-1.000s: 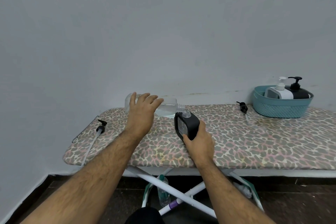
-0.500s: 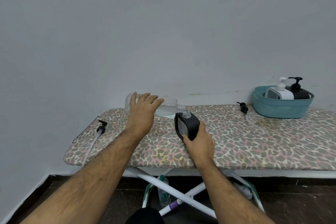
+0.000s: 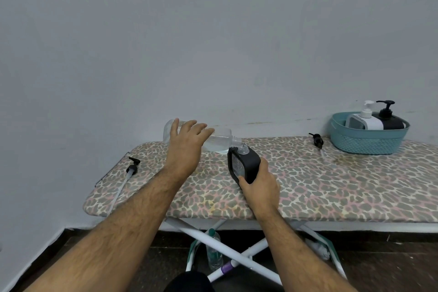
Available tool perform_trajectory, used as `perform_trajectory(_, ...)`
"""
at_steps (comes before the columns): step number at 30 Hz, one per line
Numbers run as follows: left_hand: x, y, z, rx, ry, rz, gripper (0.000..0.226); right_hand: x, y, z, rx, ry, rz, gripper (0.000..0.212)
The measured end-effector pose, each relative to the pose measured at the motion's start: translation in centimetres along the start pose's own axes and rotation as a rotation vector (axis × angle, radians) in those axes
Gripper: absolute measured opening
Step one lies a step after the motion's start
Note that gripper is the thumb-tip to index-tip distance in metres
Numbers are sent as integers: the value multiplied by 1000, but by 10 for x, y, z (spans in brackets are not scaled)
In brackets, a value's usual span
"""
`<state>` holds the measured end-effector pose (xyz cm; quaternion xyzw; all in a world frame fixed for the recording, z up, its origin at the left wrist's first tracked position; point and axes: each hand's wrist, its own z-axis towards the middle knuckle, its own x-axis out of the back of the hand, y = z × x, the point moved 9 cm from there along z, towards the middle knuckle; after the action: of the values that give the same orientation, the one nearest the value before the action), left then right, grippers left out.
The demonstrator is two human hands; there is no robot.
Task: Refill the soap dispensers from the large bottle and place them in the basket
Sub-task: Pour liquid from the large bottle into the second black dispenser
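Plain grey wall behind, leopard-print board (image 3: 308, 185) below both hands.

Large bottle (image 3: 219, 141) held on its side under the left hand (image 3: 187, 147), fingers wrapped over its clear body; long axis near level, mouth pointing right and slightly down, just over the open neck of the black dispenser (image 3: 244, 166). Probably light now, with little liquid pooled low in the belly; thin clear plastic, likely to flex if squeezed and slippery if soapy. Best taken around the mid-body, as now, for control of tilt.

Dispenser gripped low by the right hand (image 3: 259, 187), thumb on the ribbed front face; standing on the board, leaning a little left toward the bottle, neck up. Stiff, boxy, easy to hold by the sides.

Left of the left hand, well apart: pump (image 3: 133, 168) lying with its tube trailing toward the near edge. Right of the right hand, far side: second pump (image 3: 317, 140), then basket (image 3: 367, 144) holding a white dispenser (image 3: 365, 121) and a black one (image 3: 388, 121), both capped.
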<state>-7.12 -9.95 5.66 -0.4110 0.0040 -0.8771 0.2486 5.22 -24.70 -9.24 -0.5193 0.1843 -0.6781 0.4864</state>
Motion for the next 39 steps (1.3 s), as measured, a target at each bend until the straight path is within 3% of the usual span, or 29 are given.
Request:
perform_trajectory(30, 3, 3, 8, -49, 12, 24, 72, -1, 3, 1, -2, -6, 7, 68)
perform_trajectory(39, -13, -6, -9, 71, -16, -43, 74, -2, 1, 1, 4, -10, 22, 66)
